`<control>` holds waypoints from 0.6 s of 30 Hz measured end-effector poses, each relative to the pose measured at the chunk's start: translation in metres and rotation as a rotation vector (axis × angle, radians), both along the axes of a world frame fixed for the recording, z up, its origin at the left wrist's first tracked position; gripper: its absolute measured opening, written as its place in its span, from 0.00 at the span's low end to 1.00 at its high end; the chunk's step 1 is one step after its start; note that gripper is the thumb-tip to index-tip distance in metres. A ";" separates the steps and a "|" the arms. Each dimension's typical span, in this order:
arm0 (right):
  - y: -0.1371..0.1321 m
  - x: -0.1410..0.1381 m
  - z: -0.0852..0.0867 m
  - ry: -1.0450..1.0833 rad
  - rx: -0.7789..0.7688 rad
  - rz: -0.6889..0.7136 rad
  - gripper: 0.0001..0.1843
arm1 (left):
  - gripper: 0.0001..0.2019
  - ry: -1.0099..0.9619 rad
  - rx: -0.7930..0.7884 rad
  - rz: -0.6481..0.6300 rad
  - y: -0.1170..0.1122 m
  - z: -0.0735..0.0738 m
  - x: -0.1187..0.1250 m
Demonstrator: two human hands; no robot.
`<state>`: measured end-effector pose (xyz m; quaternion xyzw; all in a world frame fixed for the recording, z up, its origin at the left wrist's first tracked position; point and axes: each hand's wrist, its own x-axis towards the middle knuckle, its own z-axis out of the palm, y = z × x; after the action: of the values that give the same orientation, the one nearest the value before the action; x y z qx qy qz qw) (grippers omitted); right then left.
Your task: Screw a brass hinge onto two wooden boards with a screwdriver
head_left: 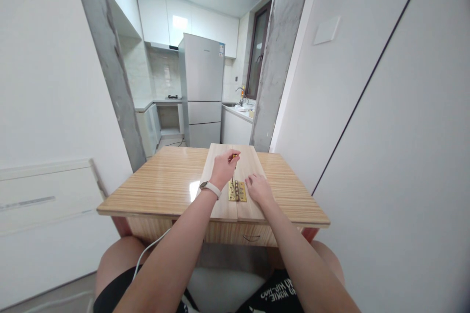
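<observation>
Two pale wooden boards [220,205] lie side by side on a striped wooden table [165,186]. A brass hinge [237,190] sits across their seam. My left hand [224,168], with a watch on the wrist, is closed round a small screwdriver [234,166] with a yellow-and-black handle, held upright with its tip at the hinge. My right hand [259,188] rests flat on the right board just beside the hinge, fingers spread.
A drawer handle [251,238] shows under the table front. A white cable [150,249] runs by my left knee. White walls close in on both sides. Behind the table a kitchen opens, with a grey fridge [203,90] and counters.
</observation>
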<state>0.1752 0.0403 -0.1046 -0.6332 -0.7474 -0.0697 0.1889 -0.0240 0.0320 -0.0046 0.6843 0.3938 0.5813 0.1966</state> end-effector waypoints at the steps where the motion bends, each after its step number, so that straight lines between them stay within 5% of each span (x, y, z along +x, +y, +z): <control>1: 0.000 0.000 0.000 0.000 0.000 0.000 0.20 | 0.10 -0.007 -0.002 -0.020 0.001 -0.001 -0.001; 18: 0.001 0.000 0.000 -0.006 -0.007 -0.005 0.17 | 0.11 -0.011 0.040 0.093 0.002 0.000 -0.005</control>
<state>0.1749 0.0410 -0.1046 -0.6355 -0.7466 -0.0697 0.1843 -0.0294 0.0343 -0.0043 0.6658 0.4124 0.6014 0.1579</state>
